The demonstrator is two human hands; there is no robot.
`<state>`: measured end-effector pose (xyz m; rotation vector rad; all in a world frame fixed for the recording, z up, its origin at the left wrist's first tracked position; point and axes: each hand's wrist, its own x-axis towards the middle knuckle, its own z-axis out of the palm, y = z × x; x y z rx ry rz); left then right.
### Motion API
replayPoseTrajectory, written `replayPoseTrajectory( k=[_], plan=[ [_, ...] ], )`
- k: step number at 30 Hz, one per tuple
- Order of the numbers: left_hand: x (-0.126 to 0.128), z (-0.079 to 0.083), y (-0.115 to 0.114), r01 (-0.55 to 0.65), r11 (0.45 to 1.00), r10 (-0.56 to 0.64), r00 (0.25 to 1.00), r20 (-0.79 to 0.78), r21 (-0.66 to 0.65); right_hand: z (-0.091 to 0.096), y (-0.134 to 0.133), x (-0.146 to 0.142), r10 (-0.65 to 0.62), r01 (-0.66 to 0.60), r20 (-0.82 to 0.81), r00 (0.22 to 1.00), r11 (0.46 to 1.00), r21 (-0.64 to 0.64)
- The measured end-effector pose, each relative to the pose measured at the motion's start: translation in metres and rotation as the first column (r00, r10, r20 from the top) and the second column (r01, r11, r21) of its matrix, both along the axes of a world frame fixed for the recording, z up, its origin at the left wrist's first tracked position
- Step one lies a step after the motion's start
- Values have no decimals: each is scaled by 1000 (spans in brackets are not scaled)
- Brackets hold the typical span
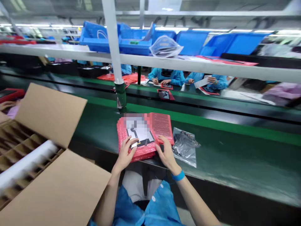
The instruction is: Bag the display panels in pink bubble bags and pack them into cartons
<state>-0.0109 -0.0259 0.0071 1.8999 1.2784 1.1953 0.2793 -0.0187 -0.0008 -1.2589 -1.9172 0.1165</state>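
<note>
Pink bubble-wrap pouches lie under the fingers.

Two hands, one bubble pouch, one carton.

My smock is light blue, of thin, slightly glossy fabric, and fastens down the front with round white buttons. Pale fabric shows at the lap, beyond the smock's front; its garment type cannot be determined. Both forearms are uncovered, and my left hand and right hand are bare. A flat, bright blue wristband is fitted on my right wrist.
</note>
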Motion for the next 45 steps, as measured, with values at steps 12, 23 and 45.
replayPoseTrajectory(
  k=[12, 23, 45],
  plan=[
    [0, -13, 5, -10, 996, 9, 1000, 11, 84, -37, -19, 103, -352, 347, 9, 936, 918, -194],
    [3, -8, 2, -31, 994, 32, 999, -11, 103, -13, 9, 97, -385, 446, 235, 892, 833, -328],
    [4, -9, 3, -69, 989, 66, 997, 26, 131, -21, -4, 77, -369, 363, -39, 929, 926, -106]
  ],
)
